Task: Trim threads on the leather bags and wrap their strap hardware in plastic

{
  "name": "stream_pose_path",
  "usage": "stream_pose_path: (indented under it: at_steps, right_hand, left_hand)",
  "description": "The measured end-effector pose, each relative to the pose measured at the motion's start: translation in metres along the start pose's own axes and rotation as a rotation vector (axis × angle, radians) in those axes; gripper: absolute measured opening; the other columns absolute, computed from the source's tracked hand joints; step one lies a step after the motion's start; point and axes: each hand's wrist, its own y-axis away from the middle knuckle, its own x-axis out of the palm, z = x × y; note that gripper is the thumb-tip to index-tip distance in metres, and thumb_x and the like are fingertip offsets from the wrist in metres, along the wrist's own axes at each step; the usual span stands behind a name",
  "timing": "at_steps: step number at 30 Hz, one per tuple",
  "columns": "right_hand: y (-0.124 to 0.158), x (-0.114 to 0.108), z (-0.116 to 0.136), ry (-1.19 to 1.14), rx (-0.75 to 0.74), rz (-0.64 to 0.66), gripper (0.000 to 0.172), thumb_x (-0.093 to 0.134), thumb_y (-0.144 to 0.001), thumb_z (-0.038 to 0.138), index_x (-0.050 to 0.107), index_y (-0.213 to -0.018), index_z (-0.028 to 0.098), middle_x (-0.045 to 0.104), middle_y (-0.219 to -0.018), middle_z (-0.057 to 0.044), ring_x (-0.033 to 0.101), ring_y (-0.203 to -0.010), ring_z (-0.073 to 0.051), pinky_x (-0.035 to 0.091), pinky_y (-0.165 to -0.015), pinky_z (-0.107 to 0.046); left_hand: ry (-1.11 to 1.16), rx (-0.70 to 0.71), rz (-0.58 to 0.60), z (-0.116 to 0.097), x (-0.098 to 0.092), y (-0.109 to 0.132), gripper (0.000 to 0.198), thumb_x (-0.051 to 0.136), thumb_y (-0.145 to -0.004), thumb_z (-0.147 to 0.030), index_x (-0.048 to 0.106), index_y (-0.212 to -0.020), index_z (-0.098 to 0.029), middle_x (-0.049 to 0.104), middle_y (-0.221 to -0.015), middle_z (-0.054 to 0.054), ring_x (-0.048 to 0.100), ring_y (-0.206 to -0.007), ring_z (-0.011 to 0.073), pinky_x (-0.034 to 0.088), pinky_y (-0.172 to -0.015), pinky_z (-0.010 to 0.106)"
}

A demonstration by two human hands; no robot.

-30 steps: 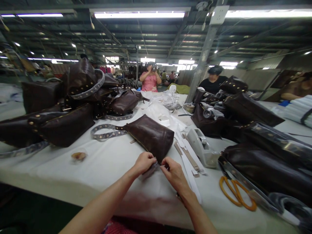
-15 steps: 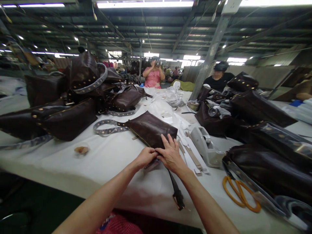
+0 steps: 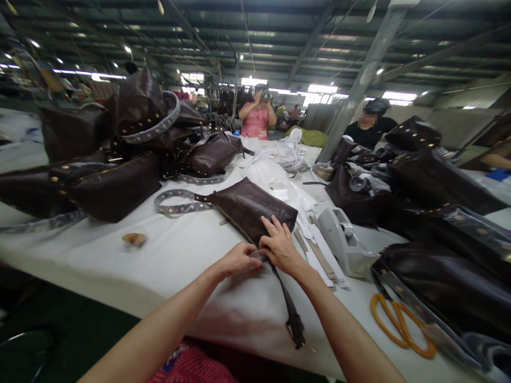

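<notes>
Left hand (image 3: 236,259) pinches plastic (image 3: 257,256), right hand (image 3: 282,250) splays on a bag (image 3: 253,206), with white table (image 3: 167,266) below, roof beams (image 3: 313,37) overhead.

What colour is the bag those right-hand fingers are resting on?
Dark brown; the bag shows best in the head view.

Under a dim roof (image 3: 275,48), far windows (image 3: 322,89) glare white, while wide-angle distortion stretches the edges.
</notes>
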Motion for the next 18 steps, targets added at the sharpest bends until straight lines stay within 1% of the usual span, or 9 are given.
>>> stream_pose_path:
  at_steps: [2,4,8,10,12,14,16,18]
  right_hand:
    - [0.0002,-0.0007,0.0003,0.003,0.003,0.002,0.006,0.065,-0.079,0.013,0.067,-0.082,0.019,0.027,-0.156,-0.011,0.016,-0.144,-0.037,0.018,-0.110,-0.064]
    - [0.0009,-0.0017,-0.0004,0.001,-0.002,0.000,0.007,0.064,-0.080,0.012,0.066,-0.082,0.018,0.030,-0.154,-0.012,0.017,-0.144,-0.036,0.019,-0.110,-0.064]
    - [0.0027,-0.0038,-0.0023,0.004,-0.014,-0.008,0.008,0.061,-0.082,0.011,0.065,-0.083,0.018,0.034,-0.152,-0.012,0.020,-0.143,-0.035,0.020,-0.110,-0.063]
    - [0.0034,-0.0050,-0.0022,0.008,-0.013,0.006,0.007,0.061,-0.082,0.012,0.065,-0.083,0.017,0.034,-0.153,-0.012,0.019,-0.143,-0.036,0.019,-0.110,-0.064]
    - [0.0035,-0.0063,-0.0010,0.015,-0.027,0.040,0.008,0.066,-0.080,0.017,0.066,-0.088,0.017,0.029,-0.154,-0.014,0.015,-0.144,-0.038,0.017,-0.109,-0.066]
    - [0.0027,-0.0074,0.0007,0.034,-0.050,0.085,0.021,0.074,-0.075,0.023,0.067,-0.094,0.018,0.022,-0.157,-0.015,0.009,-0.144,-0.042,0.013,-0.108,-0.070]
    - [0.0007,-0.0082,0.0021,0.060,-0.058,0.134,0.030,0.079,-0.069,0.026,0.068,-0.096,0.019,0.016,-0.158,-0.015,0.004,-0.143,-0.045,0.009,-0.106,-0.073]
    - [-0.0022,-0.0086,0.0024,0.079,-0.045,0.183,0.026,0.080,-0.068,0.026,0.071,-0.091,0.018,0.013,-0.159,-0.014,0.002,-0.143,-0.047,0.008,-0.105,-0.074]
  left_hand:
    - [-0.011,-0.039,0.014,0.0025,0.0019,-0.0023,0.013,0.061,-0.063,-0.024,0.060,-0.069,-0.014,0.063,-0.062,0.000,0.057,-0.058,0.0133,0.043,-0.057,0.024]
    - [-0.016,-0.063,0.010,0.0032,0.0038,-0.0045,0.012,0.059,-0.065,-0.025,0.062,-0.068,-0.013,0.064,-0.061,0.001,0.059,-0.058,0.0141,0.045,-0.057,0.025]
    - [-0.045,-0.098,0.000,0.0005,0.0050,-0.0072,0.012,0.061,-0.065,-0.025,0.063,-0.066,-0.013,0.062,-0.057,0.000,0.058,-0.053,0.0134,0.045,-0.054,0.025]
    - [-0.055,-0.111,0.030,-0.0012,0.0040,-0.0073,0.015,0.062,-0.065,-0.027,0.064,-0.065,-0.012,0.063,-0.057,0.001,0.059,-0.051,0.0138,0.045,-0.054,0.025]
    - [-0.062,-0.106,0.092,-0.0023,0.0025,-0.0071,0.020,0.064,-0.066,-0.031,0.063,-0.063,-0.011,0.064,-0.056,0.003,0.060,-0.050,0.0144,0.045,-0.053,0.026]
    - [-0.063,-0.093,0.145,-0.0028,0.0010,-0.0070,0.025,0.066,-0.066,-0.035,0.063,-0.062,-0.011,0.064,-0.056,0.004,0.061,-0.049,0.0148,0.046,-0.053,0.026]
    - [-0.048,-0.090,0.157,-0.0033,0.0003,-0.0072,0.024,0.068,-0.066,-0.035,0.062,-0.062,-0.011,0.065,-0.057,0.005,0.061,-0.048,0.0151,0.047,-0.054,0.028]
    - [-0.032,-0.100,0.166,-0.0039,0.0001,-0.0074,0.021,0.066,-0.065,-0.031,0.062,-0.062,-0.011,0.066,-0.059,0.006,0.061,-0.049,0.0153,0.048,-0.054,0.029]
